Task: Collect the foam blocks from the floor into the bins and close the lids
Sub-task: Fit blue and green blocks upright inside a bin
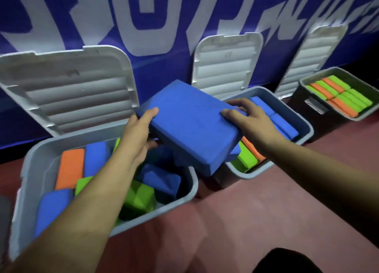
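1. Head view: a big blue block [190,127] is up in the air between both hands, tilted so its near corner dips lowest
2. The left hand [139,135] grips the block's left edge, with the thumb lying on the top face and the fingers curled underneath
3. The right hand [244,116] clamps the block's right edge, thumb on top and fingers wrapped over the far side
4. Just below and left of the grip sits the left bin [192,182], holding a jumble of orange, blue and green loose blocks [70,168]; its left lid [78,92] stands open, leaning back on the blue banner [164,26]
5. Below and right of the grip is the middle bin [310,130], with blue, green and orange stacked blocks [285,127] partly hidden by the held block and the right wrist; the middle lid [227,63] is upright behind it
6. Well to the right of the grip stands the far bin [320,74], filled with green and orange rows of blocks [338,94], and the far lid [313,55] is also open
7. Red floor [246,211] lies under the arms
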The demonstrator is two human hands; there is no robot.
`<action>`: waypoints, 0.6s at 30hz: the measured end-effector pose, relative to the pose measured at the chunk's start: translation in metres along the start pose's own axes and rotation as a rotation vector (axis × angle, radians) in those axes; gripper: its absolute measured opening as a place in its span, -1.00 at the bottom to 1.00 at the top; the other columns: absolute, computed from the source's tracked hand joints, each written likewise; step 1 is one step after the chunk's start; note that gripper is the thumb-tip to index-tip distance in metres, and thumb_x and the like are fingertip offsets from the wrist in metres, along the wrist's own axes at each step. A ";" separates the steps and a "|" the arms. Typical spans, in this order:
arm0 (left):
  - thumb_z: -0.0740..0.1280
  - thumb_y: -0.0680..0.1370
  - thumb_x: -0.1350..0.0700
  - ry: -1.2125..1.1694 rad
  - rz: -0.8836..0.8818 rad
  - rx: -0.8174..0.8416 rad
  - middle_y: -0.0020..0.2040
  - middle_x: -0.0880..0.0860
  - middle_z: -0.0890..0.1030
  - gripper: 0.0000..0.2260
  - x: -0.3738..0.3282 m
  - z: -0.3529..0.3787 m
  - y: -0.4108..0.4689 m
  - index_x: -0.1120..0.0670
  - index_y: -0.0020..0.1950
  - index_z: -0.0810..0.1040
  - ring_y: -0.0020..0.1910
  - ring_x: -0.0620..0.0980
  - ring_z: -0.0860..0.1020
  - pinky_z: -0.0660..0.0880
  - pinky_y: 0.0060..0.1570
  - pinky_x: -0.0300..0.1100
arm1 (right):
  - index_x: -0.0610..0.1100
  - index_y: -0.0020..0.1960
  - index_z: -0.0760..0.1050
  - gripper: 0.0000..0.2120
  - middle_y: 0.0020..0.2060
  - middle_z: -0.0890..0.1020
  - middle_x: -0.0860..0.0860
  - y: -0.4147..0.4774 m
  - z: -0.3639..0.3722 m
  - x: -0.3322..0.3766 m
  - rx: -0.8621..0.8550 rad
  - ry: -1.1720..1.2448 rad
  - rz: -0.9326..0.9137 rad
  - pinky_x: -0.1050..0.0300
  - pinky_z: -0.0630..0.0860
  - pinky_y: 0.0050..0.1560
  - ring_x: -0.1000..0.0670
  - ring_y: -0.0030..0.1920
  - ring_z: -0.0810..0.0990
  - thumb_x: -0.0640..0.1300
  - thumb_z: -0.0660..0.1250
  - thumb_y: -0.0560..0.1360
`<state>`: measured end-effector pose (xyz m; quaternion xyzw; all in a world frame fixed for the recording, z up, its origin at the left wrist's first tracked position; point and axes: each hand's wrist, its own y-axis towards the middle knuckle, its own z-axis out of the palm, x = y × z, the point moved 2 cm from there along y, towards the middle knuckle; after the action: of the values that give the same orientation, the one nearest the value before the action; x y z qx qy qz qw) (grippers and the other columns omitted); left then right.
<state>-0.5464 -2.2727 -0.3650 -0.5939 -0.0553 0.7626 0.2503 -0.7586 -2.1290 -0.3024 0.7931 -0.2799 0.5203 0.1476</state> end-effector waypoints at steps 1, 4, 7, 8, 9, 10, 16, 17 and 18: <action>0.39 0.54 0.03 -0.033 0.013 -0.052 0.16 0.06 0.59 -0.66 0.007 0.014 -0.004 0.01 0.28 0.43 0.06 0.08 0.58 0.59 -0.12 0.12 | 0.06 0.11 0.54 -0.52 -0.02 0.66 0.06 0.004 -0.009 -0.010 -0.104 0.012 0.018 -0.06 0.57 0.17 0.04 0.03 0.66 0.24 0.47 0.28; 0.42 0.52 0.03 -0.066 0.021 -0.138 0.22 0.04 0.50 -0.59 0.033 0.053 -0.015 0.04 0.25 0.30 0.12 0.04 0.55 0.63 -0.20 0.11 | -0.02 0.19 0.41 -0.38 0.00 0.61 0.08 0.015 -0.023 -0.037 -0.250 0.170 0.158 -0.07 0.57 0.18 0.01 0.05 0.64 0.30 0.47 0.28; 0.42 0.50 -0.06 0.060 0.029 -0.229 0.21 0.08 0.47 -0.53 0.057 0.068 -0.014 0.10 0.23 0.27 0.10 0.06 0.55 0.59 -0.03 0.10 | -0.07 0.28 0.29 -0.38 -0.04 0.50 0.12 0.028 -0.027 -0.063 -0.286 0.129 0.244 0.05 0.50 0.15 0.01 0.08 0.57 0.21 0.47 0.40; 0.42 0.49 -0.10 0.242 0.061 -0.275 0.24 0.14 0.46 -0.48 0.064 0.066 -0.009 0.15 0.26 0.30 0.16 0.13 0.53 0.52 0.09 0.08 | -0.11 0.24 0.30 -0.35 -0.03 0.49 0.08 0.034 -0.028 -0.072 -0.290 0.101 0.249 0.03 0.50 0.14 0.00 0.08 0.55 0.23 0.48 0.38; 0.42 0.48 -0.13 0.450 0.093 -0.313 0.28 0.19 0.44 -0.42 0.070 0.062 -0.003 0.21 0.29 0.33 0.24 0.19 0.47 0.42 0.20 0.04 | -0.13 0.18 0.31 -0.33 -0.02 0.49 0.04 0.039 -0.027 -0.080 -0.283 0.082 0.252 -0.01 0.50 0.13 -0.02 0.07 0.54 0.27 0.49 0.34; 0.42 0.48 -0.15 0.606 0.127 -0.321 0.30 0.23 0.42 -0.38 0.075 0.056 0.003 0.26 0.31 0.35 0.30 0.20 0.42 0.35 0.26 0.02 | -0.13 0.10 0.32 -0.36 -0.04 0.48 0.02 0.044 -0.026 -0.090 -0.261 0.052 0.257 -0.02 0.50 0.09 -0.04 0.03 0.53 0.29 0.49 0.32; 0.43 0.46 -0.20 0.836 0.237 -0.095 0.19 0.17 0.42 -0.45 0.085 0.045 0.022 0.21 0.12 0.35 0.16 0.11 0.45 0.33 0.09 -0.12 | -0.23 0.28 0.32 -0.55 0.03 0.44 -0.04 0.056 -0.009 -0.110 -0.162 -0.257 0.258 0.02 0.39 0.07 -0.15 0.14 0.49 0.09 0.26 0.60; 0.42 0.47 -0.19 0.847 0.230 -0.087 0.19 0.16 0.42 -0.47 0.084 0.045 0.023 0.20 0.12 0.35 0.15 0.10 0.44 0.31 0.07 -0.14 | -0.26 0.27 0.32 -0.58 0.02 0.45 -0.08 0.055 -0.006 -0.106 -0.171 -0.326 0.245 0.02 0.36 0.04 -0.19 0.15 0.49 0.07 0.23 0.62; 0.40 0.49 -0.20 0.849 0.217 -0.081 0.19 0.15 0.43 -0.49 0.082 0.044 0.022 0.18 0.12 0.36 0.13 0.09 0.44 0.30 0.06 -0.15 | -0.28 0.25 0.33 -0.60 0.05 0.47 -0.13 0.055 -0.004 -0.101 -0.198 -0.408 0.211 -0.01 0.36 0.05 -0.23 0.17 0.47 0.03 0.22 0.62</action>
<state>-0.6084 -2.2462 -0.4325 -0.8664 0.0853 0.4699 0.1458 -0.8251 -2.1413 -0.3956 0.8298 -0.4347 0.3321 0.1102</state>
